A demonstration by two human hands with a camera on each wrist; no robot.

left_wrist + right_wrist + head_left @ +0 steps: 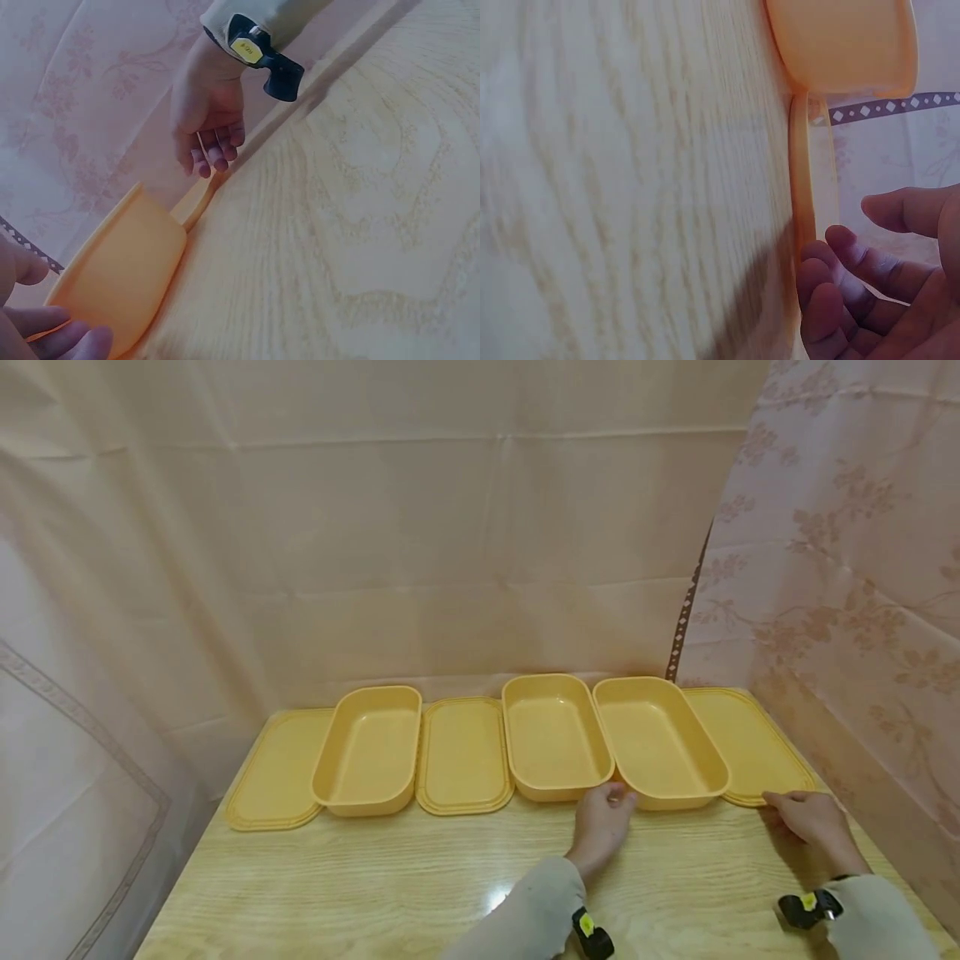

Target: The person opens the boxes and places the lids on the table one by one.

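Several yellow plastic boxes and flat lids stand in a row along the back of the table. My left hand [602, 822] is at the near left corner of the rightmost box [660, 735], beside the middle box [557, 739]. In the left wrist view its fingers [56, 341] lie against that box's wall [127, 262], the thumb apart. My right hand [813, 822] is at the near edge of the right lid [753, 743]. From the right wrist, its loosely bent fingers [825, 315] touch the lid's edge [801, 165], with the thumb held away.
Farther left stand a third box [367, 752], a lid [463, 756] between boxes, and another lid [277, 768] at the left end. The wooden table [375, 877] meets a beige curtain [450, 568] behind and a flowered curtain [862, 610] on the right.
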